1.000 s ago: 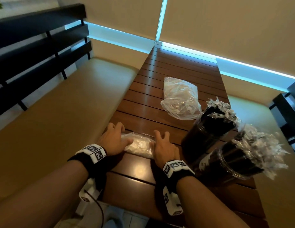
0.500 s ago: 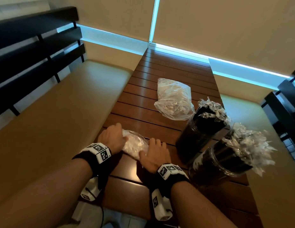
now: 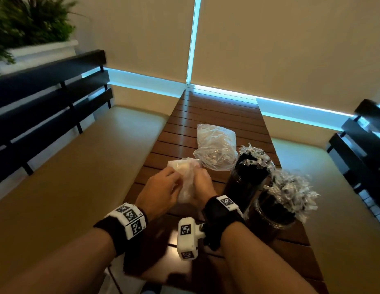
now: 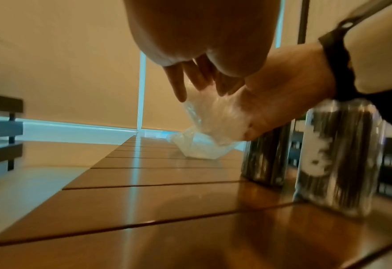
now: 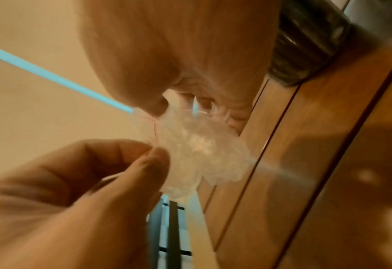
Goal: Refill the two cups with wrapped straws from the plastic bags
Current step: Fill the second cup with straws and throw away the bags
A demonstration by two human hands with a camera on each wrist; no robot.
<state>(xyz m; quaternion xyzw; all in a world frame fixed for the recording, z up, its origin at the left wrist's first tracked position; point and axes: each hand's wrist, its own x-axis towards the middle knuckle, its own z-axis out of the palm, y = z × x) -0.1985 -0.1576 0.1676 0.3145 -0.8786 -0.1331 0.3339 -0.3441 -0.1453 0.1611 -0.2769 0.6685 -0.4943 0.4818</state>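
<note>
Between the left hand [image 3: 161, 193] and right hand [image 3: 202, 185] is a thin, clear, crinkled plastic bag [image 3: 184, 172], above a glossy slatted wooden table [image 3: 216, 115]; right of the hands, clear glossy plastic cups [image 3: 248, 183] contain crinkled paper-wrapped straws [image 3: 290, 187].

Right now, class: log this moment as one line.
hands: left hand and right hand grip near bag | far bag: on table | cups: full
</note>
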